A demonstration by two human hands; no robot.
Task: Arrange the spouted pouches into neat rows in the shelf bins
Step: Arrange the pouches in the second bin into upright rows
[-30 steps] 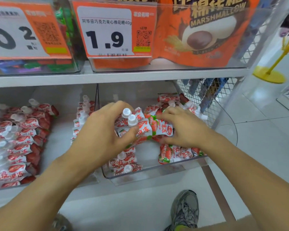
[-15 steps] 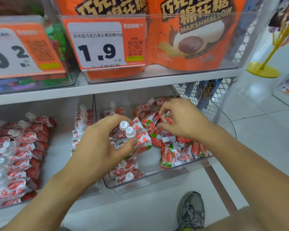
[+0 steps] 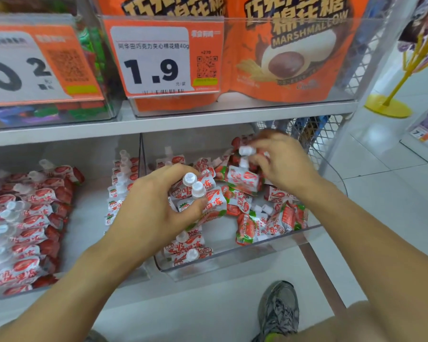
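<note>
Red-and-white spouted pouches with white caps fill clear bins on the lower shelf. My left hand grips a small stack of pouches, two caps sticking up between thumb and fingers, over the left part of the right bin. My right hand pinches another pouch by its cap end, lifted above a loose jumble of pouches on the bin's right side. Two pouches lie flat in a row at the bin's front left. The left bin holds tidy rows of pouches.
Above, a shelf carries clear bins with orange price tags and marshmallow bags. A wire mesh panel closes the shelf's right end. My shoe stands on the white tiled floor below. A yellow stand base sits at right.
My right hand has moved from the pile's middle toward the back right and lifted a pouch by its cap. My left hand keeps holding its stack in about the same place.
</note>
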